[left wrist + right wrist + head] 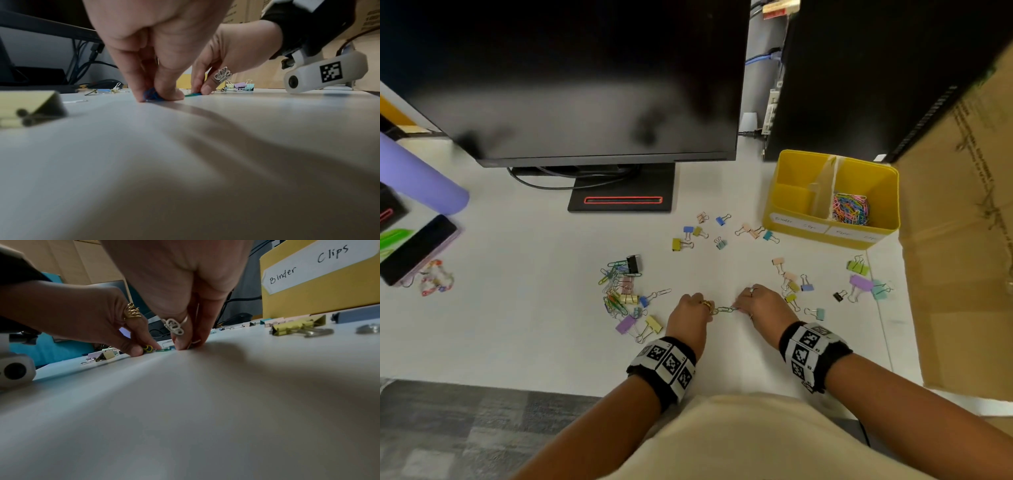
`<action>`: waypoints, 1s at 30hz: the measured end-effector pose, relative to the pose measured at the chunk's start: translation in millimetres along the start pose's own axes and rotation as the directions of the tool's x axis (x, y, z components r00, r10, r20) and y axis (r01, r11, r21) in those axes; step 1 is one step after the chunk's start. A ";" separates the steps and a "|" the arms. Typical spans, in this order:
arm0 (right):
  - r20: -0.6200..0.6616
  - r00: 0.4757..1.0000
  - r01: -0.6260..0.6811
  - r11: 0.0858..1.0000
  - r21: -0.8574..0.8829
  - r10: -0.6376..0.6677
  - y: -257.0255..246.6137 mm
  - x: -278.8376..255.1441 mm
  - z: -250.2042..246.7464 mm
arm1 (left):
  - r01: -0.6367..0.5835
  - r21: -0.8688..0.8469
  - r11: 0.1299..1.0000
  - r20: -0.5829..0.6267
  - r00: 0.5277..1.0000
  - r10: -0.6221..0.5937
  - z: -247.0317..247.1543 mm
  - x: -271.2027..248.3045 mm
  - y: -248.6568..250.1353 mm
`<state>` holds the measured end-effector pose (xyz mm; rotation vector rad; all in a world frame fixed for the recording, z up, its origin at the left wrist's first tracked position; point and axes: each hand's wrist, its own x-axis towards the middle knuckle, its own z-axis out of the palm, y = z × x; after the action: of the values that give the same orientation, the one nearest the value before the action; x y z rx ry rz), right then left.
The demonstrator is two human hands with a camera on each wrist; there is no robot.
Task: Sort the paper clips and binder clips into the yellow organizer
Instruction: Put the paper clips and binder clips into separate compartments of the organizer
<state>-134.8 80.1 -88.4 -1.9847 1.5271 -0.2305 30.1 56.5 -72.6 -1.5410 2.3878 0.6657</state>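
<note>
**Paper clip pickup from the desk surface**

A short run of paper clips lies flat on the white desk, between the two hands and near the desk's front edge. The left hand is held with its fingertips pinched on a small bunch of coloured clips at the left end. The right hand is lowered with thumb and fingers pressed together on the right end; a green clip is seen at its fingertips.

The clips are judged light, thin and springy, with smooth coated wire that is likely to slide on the desk. A flat clip offers little edge; a fingernail lift or a slide to raise one end is advised, followed by a pinch across the loops. Linked or tangled clips may be dragged along.

The yellow organizer stands well apart, to the right rear. Its right compartment holds paper clips. Binder clips lie scattered on the desk.
</note>
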 end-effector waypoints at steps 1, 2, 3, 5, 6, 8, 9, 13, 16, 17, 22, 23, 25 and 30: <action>-0.057 0.998 0.017 1.000 -0.004 -0.017 -1.2 0.0 0.1 | -0.003 -0.007 1.000 0.001 1.000 0.003 0.6 1.4 -1.3; -0.086 0.996 0.006 1.000 0.011 -0.005 -3.2 0.1 0.1 | -0.005 -0.021 1.000 -0.004 1.000 0.005 1.6 2.5 -2.2; -0.087 0.996 -0.024 0.999 0.040 0.027 -4.8 0.8 -0.9 | -0.005 -0.036 0.999 -0.015 1.000 0.004 2.2 2.8 -2.6; -0.085 0.994 -0.068 0.997 0.030 0.071 -5.3 3.7 0.1 | -0.004 -0.043 0.999 -0.038 0.999 0.003 3.5 2.8 -1.6; -0.050 0.993 -0.107 0.994 0.010 0.107 -7.8 3.5 -0.6 | -0.007 -0.035 0.999 -0.045 0.999 0.005 4.3 2.5 -0.7; 0.039 0.985 -0.166 0.984 -0.065 0.169 -12.0 3.4 -3.3 | -0.009 -0.010 1.000 -0.048 0.999 0.008 5.8 2.5 0.7; 0.059 0.981 -0.179 0.978 -0.102 0.186 -14.3 1.7 -4.1 | -0.010 0.001 1.000 -0.042 0.999 0.010 6.3 2.1 1.7; 0.098 0.973 -0.184 0.961 -0.205 0.207 -19.6 -4.8 -5.1 | 0.005 0.021 1.000 0.005 1.000 -0.005 8.6 6.5 0.0; 0.097 0.979 -0.167 0.980 -0.104 0.177 -12.3 -6.5 -5.2 | 0.005 0.028 1.000 0.032 0.999 -0.006 9.1 9.7 -0.7; 0.074 0.981 -0.181 0.984 -0.010 0.181 -7.2 -6.1 -5.9 | 0.002 0.029 1.000 0.027 1.000 -0.003 8.6 8.9 0.1; 0.154 0.933 -0.337 0.639 0.692 0.326 1.9 -9.5 -25.7 | -0.011 0.031 0.999 0.016 1.000 0.011 9.1 5.8 -0.1; 0.216 0.925 -0.358 0.532 0.768 0.312 0.3 -10.8 -28.5 | -0.001 -0.034 0.999 0.027 1.000 0.002 7.5 5.8 0.0; 0.286 0.916 -0.383 0.406 0.830 0.281 -2.5 -12.1 -31.0 | 0.030 -0.236 0.971 0.036 0.999 -0.022 2.5 7.8 -2.9; 0.281 0.904 -0.381 0.308 0.872 0.324 -12.9 -8.3 -25.3 | 0.098 -0.651 0.753 -0.008 0.991 -0.136 -19.7 7.3 -24.5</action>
<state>-139.3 80.5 -59.2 -0.7034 1.2839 -0.6679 50.3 32.6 -64.6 -1.9502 2.1702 1.5702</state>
